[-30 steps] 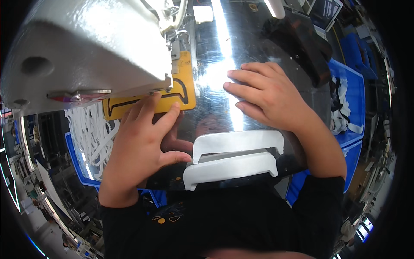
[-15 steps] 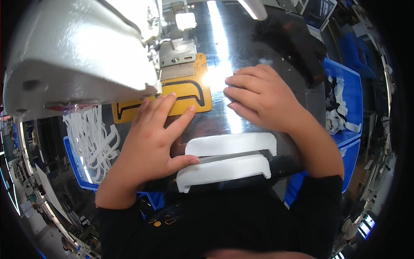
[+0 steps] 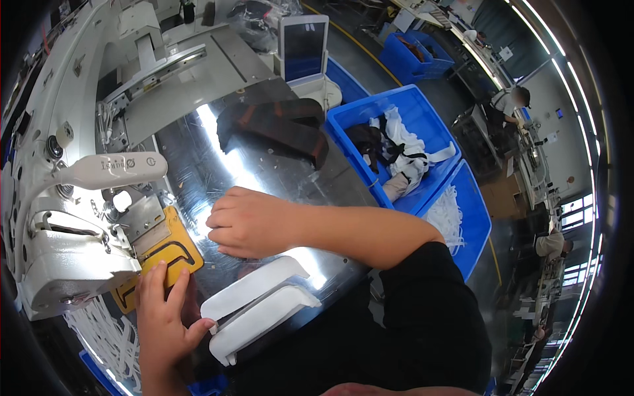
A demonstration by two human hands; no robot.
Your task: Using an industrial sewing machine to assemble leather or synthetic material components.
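Note:
My left hand point(image 3: 165, 317) has its fingers spread, the fingertips resting on the lower edge of a yellow template plate point(image 3: 173, 241) with a dark curved slot. The plate lies under the head of a white sewing machine point(image 3: 72, 261). Its thumb touches or nearly touches the end of a long white piece with bent ends point(image 3: 254, 287). A second such white piece point(image 3: 264, 323) lies alongside, nearer me. My right hand point(image 3: 254, 224) rests on the shiny metal table point(image 3: 191, 148), fingers loosely bent and slightly apart; its palm is hidden, and nothing shows in it.
A dark folded bundle point(image 3: 277, 129) lies farther back on the table. Right of it stand blue bins, one with black and white fabric point(image 3: 409, 152), another with white strips point(image 3: 446, 214). More white strips point(image 3: 105, 336) hang at left. A screen point(image 3: 304, 49) stands behind; people work far right.
The view has swung to the right and tilted, bringing in the screen, the bins and the room. Both hands keep their places at the plate and on the table.

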